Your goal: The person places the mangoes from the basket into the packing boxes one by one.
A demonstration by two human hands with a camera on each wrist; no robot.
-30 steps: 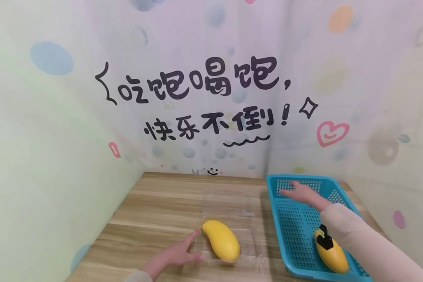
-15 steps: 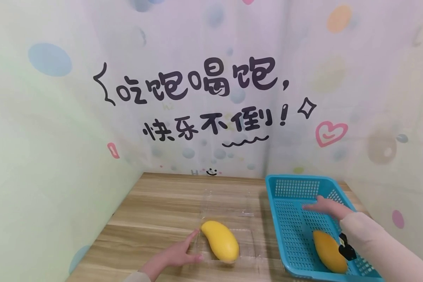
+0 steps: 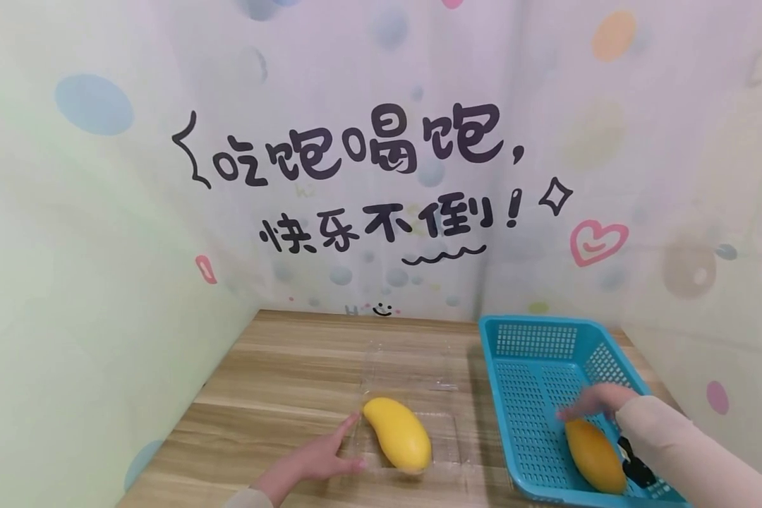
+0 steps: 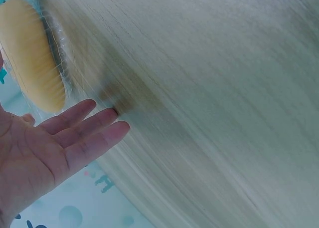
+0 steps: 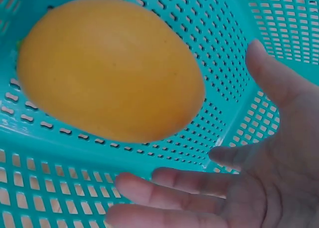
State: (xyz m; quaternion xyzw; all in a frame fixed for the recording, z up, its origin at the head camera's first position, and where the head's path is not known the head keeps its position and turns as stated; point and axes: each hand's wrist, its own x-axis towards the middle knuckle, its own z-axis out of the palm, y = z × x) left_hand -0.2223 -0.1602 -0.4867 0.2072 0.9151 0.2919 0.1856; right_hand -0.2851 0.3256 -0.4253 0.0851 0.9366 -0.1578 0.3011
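Observation:
A yellow mango (image 3: pixel 396 434) lies in a clear plastic clamshell box (image 3: pixel 446 434) on the table. Just left of that box is my left hand (image 3: pixel 314 458), its fingers spread and nothing held; the left wrist view shows the palm and straight fingers beside the mango (image 4: pixel 32 56). Over the blue basket (image 3: pixel 514 423) my right hand (image 3: pixel 600 401) hovers near an orange mango (image 3: pixel 593 455) lying inside. From the right wrist view, thumb and fingers stand apart around the end of this mango (image 5: pixel 112 71), with a gap to it.
The clear box's lid (image 3: pixel 409 367) lies folded back towards the wall. Wood-grain tabletop (image 3: pixel 273 381) extends left of the box. A printed cloth wall (image 3: pixel 355 282) stands behind, and the basket's raised rim (image 3: pixel 492 395) surrounds the orange mango.
My right hand has come back from the basket's far end and lowered towards the orange mango. The left hand and the yellow mango have stayed in place.

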